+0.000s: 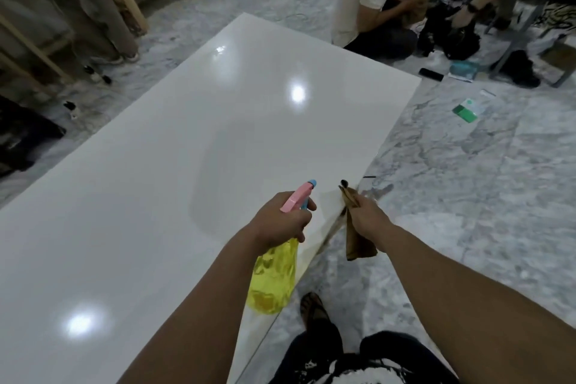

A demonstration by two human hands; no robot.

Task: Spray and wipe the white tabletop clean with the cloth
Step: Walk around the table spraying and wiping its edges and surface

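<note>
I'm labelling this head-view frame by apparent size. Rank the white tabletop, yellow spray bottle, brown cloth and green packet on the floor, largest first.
1. white tabletop
2. yellow spray bottle
3. brown cloth
4. green packet, though it lies farther from the camera, so its true size is unsure.

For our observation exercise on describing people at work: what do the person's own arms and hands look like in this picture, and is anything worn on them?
Both arms are bare from the bottom edge of the picture to the wrists: no sleeves, gloves, watch or bands show. The left hand and the right hand carry no visible rings or markings. Lower down, dark trousers and a black-and-white patterned top show.
</note>
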